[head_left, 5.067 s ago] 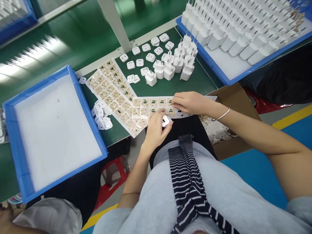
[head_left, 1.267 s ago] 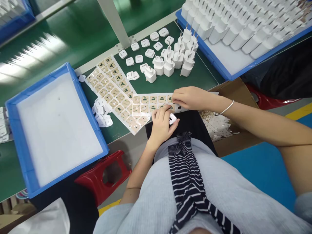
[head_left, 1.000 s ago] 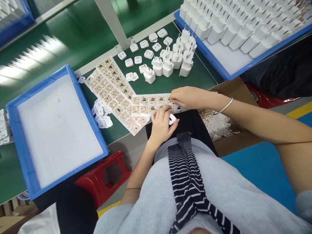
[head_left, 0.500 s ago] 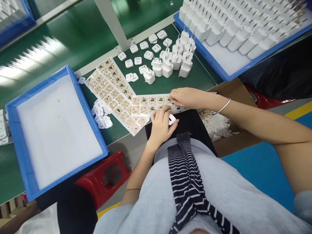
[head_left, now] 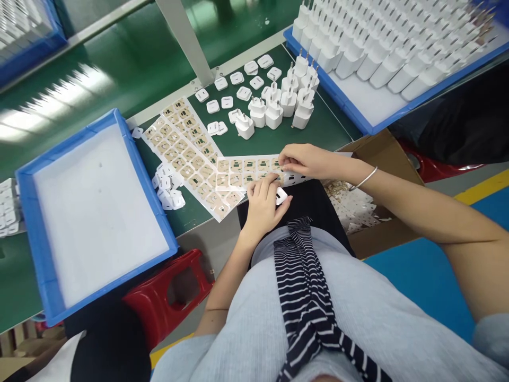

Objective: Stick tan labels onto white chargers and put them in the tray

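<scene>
My left hand (head_left: 262,204) is closed around a small white charger cover (head_left: 281,196) with a dark slot, held at the table's front edge. Its fingertips rest on the lower edge of a sheet of tan stickers (head_left: 242,171). On the upper part of that sheet, my right hand (head_left: 300,159) has its fingers pinched together at a sticker; whether one is between them is hidden. Two more sticker sheets (head_left: 175,140) lie overlapping to the left. Beyond the sheets stand several white plug chargers (head_left: 273,114), prongs up, beside scattered white covers (head_left: 227,102).
An upright blue-rimmed tray (head_left: 149,204) lies at left, with a pile of white covers (head_left: 165,183) by its right side. At right, another blue tray (head_left: 353,119) holds rows of chargers. A cardboard box (head_left: 377,233) with scraps sits below the table edge, and a red stool (head_left: 175,292) stands at lower left.
The view has shifted slightly. My right hand stays at the same part of the sticker sheet, its fingers a little more curled. My left hand keeps the cover in place.
</scene>
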`<state>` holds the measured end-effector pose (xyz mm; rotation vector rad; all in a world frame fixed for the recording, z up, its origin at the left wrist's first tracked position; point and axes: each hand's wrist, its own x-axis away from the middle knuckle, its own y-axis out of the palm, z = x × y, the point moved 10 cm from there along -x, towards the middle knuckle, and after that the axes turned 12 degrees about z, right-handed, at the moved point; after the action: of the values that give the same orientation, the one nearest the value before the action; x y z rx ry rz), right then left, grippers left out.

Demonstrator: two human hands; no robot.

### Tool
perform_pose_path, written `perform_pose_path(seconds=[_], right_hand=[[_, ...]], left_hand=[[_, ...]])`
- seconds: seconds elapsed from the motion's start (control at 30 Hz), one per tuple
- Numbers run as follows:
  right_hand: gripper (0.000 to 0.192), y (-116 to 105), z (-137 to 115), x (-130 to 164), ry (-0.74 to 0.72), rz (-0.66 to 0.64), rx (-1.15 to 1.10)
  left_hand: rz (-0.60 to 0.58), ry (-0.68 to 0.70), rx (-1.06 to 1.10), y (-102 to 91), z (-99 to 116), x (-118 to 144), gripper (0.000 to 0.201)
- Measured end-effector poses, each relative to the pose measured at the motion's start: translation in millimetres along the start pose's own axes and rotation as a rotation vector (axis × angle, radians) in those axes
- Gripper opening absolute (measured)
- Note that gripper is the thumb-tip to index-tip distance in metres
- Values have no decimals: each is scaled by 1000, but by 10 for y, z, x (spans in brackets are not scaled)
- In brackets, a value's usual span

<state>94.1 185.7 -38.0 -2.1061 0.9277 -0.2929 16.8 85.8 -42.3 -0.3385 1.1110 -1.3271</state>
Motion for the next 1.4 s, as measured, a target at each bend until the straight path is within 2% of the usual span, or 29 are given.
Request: perform_pose_path(seconds=[0.23, 0.43, 0.6, 0.9, 1.1, 1.4], right_hand=[[17, 38, -38, -25, -58, -22, 125], [19, 107, -91, -70, -84, -147, 282], [17, 120, -94, -87, -91, -189, 352], [17, 114, -102, -120, -62, -191, 308], [16, 85, -85, -119, -17, -177, 219], [15, 75, -52, -146, -25, -156, 182]], left_hand=[[-3, 44, -37, -4, 58, -9, 32], [-48, 106, -113, 77, 108, 3, 34], [-58, 129, -191, 101, 146, 9, 37], [-108, 84, -288, 142, 276, -19, 38], [-119, 99, -296, 165, 263, 22, 40], [-163, 85, -297, 236, 227, 54, 36]])
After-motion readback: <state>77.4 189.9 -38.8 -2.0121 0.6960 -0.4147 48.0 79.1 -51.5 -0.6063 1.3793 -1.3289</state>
